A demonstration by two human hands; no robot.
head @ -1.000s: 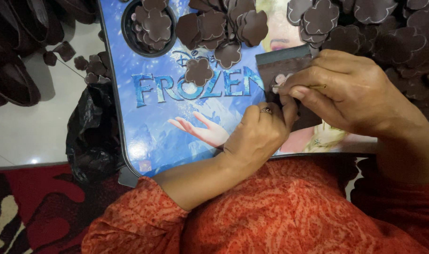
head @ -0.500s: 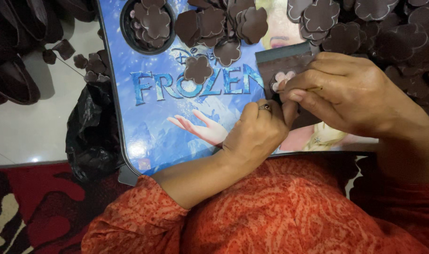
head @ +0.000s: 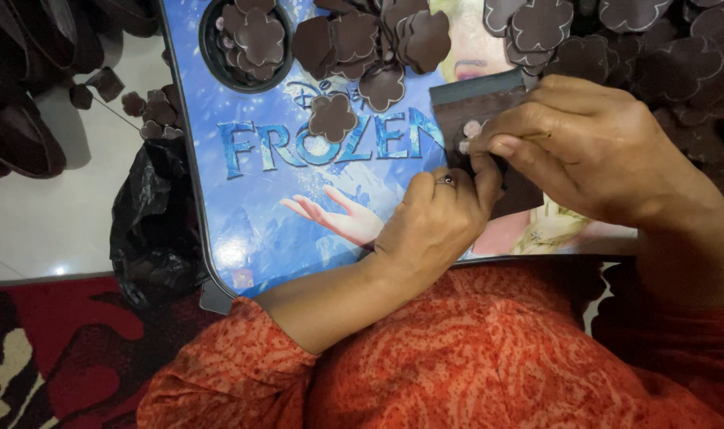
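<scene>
A dark brown foam sheet (head: 475, 105) with a flower-shaped hole punched in it is held over a blue picture-printed lap tray (head: 259, 206). My right hand (head: 592, 151) grips the sheet's right side, fingers curled over it. My left hand (head: 437, 222), wearing a ring, pinches the sheet's lower edge from below with thumb and forefinger. Most of the sheet is hidden under both hands. Several brown flower-shaped cutouts (head: 332, 117) lie loose on the tray just beyond my hands.
A round recess (head: 247, 36) at the tray's far left holds more flower cutouts. A heap of cutouts (head: 656, 56) covers the tray's far right. A black plastic bag (head: 151, 230) lies left of the tray on a white floor, beside dark brown pieces (head: 20, 135).
My fingers have shifted slightly on the brown sheet. Nothing else has moved.
</scene>
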